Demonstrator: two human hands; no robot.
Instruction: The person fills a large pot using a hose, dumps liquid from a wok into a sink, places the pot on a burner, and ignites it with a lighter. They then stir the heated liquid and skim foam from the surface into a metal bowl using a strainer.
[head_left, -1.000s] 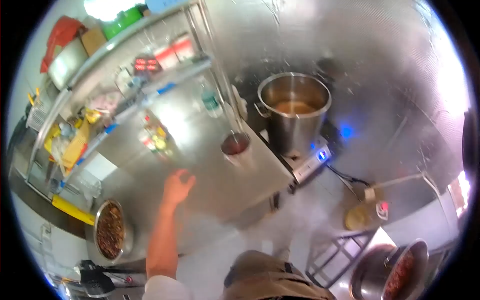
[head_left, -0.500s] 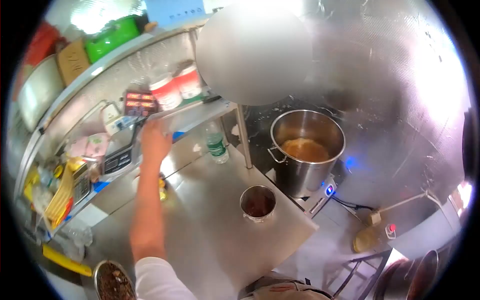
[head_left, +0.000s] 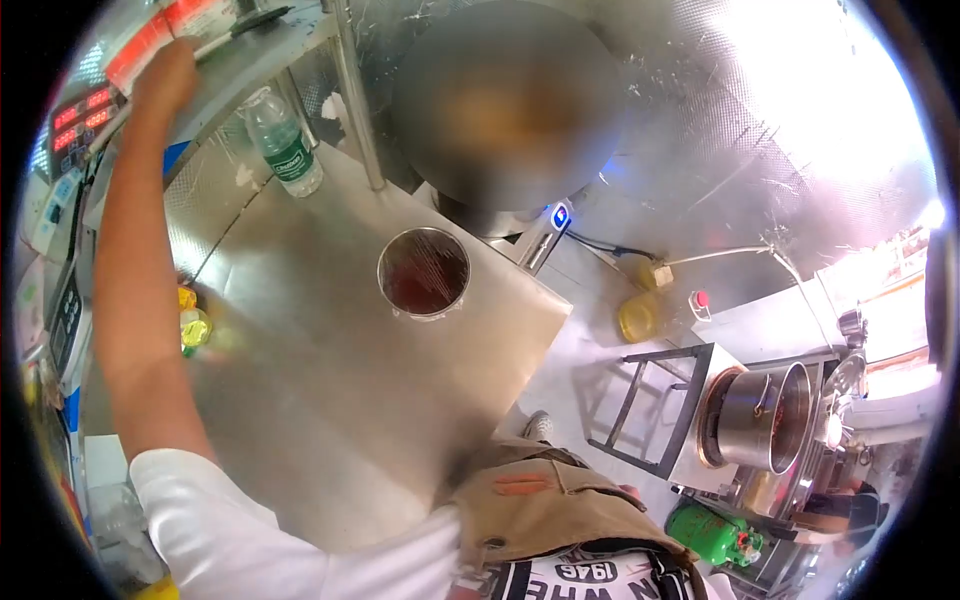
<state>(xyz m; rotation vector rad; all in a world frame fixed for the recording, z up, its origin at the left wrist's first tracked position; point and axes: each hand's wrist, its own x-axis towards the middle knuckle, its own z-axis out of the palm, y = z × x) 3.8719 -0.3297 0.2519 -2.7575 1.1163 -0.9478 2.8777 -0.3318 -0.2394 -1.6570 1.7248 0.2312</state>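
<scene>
Head view shows the left hand (head_left: 165, 78) at a long-handled tool (head_left: 214, 45) on the shelf (head_left: 245, 78), its grip impossible to tell, and the tool looks light and stiff, probably steadiest held mid-handle.

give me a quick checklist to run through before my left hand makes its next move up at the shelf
1. Left hand up at the shelf, near the red-and-white tub: ok.
2. Grip on the dark-ended utensil: cannot tell, fingertips hidden.
3. Steel container upright on the table, in from its edge: ok.
4. Bottle with green label upright: ok.
5. Red-digit display lit: ok.
6. Right hand out of the way: cannot tell, not in view.
</scene>
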